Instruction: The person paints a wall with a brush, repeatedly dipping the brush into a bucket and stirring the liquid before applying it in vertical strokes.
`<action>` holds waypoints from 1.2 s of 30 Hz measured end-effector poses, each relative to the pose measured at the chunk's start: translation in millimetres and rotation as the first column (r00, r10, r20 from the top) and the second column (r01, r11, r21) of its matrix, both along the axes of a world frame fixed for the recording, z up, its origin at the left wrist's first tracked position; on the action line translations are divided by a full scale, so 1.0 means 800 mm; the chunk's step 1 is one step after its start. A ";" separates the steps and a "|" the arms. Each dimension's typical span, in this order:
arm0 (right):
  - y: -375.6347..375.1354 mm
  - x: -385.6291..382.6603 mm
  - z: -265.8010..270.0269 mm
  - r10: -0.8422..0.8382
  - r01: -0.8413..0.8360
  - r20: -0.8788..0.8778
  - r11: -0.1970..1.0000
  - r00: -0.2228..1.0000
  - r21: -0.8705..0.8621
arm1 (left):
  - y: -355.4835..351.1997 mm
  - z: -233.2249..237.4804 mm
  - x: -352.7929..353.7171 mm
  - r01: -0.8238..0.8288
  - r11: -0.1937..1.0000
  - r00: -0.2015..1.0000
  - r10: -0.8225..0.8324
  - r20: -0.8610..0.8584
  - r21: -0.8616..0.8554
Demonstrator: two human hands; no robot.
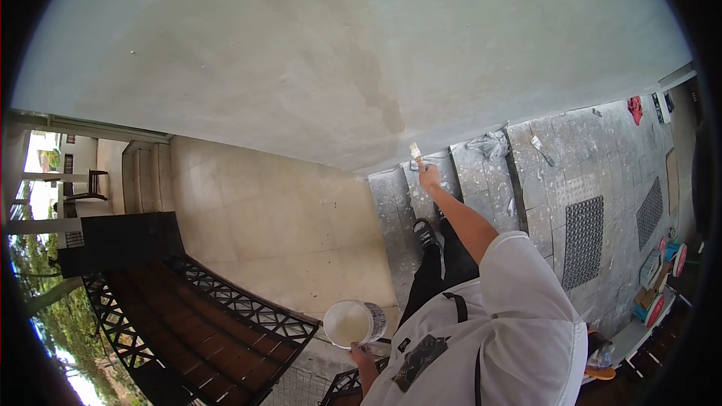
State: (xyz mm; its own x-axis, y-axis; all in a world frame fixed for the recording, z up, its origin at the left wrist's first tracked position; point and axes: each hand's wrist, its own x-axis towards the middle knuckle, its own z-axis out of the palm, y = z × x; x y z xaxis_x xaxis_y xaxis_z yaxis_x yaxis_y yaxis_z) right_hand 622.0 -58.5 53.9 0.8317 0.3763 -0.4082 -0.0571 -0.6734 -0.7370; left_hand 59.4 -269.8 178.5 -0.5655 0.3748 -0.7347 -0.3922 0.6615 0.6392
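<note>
My right hand point(429, 175) is closed around the handle of a paintbrush point(415, 152), its pale bristles up close to the wall point(263, 53). A darker, damp-looking streak on the wall ends just above the brush. Low on the left, my left hand point(359, 351) grips the rim of a white bucket point(380, 321), which is tilted toward me and holds cream-coloured paint point(350, 323). My black sandal point(426, 233) is on the grey paint-spattered steps point(401, 207) below the brush.
A dark bench point(203, 316) with lattice sides stands left of the bucket. Crumpled plastic sheeting point(490, 144) and a flat-bladed tool point(541, 150) lie on the spattered paving right of my arm. Farther right are a grey mat point(584, 240) and a red cloth point(635, 110).
</note>
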 end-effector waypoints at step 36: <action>0.060 -0.026 0.006 -0.192 0.301 -0.295 0.869 0.936 0.392 | 0.020 0.014 -0.045 0.193 0.975 0.981 -0.193 0.004 -0.108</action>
State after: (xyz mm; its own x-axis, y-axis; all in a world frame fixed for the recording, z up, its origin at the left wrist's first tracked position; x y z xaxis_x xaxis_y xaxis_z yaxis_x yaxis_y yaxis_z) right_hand 601.4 -10.5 58.4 0.8180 0.3537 -0.4535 -0.3899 -0.2387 -0.8894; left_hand 23.0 -253.5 190.0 -0.4951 0.3961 -0.7733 -0.2465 0.7894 0.5622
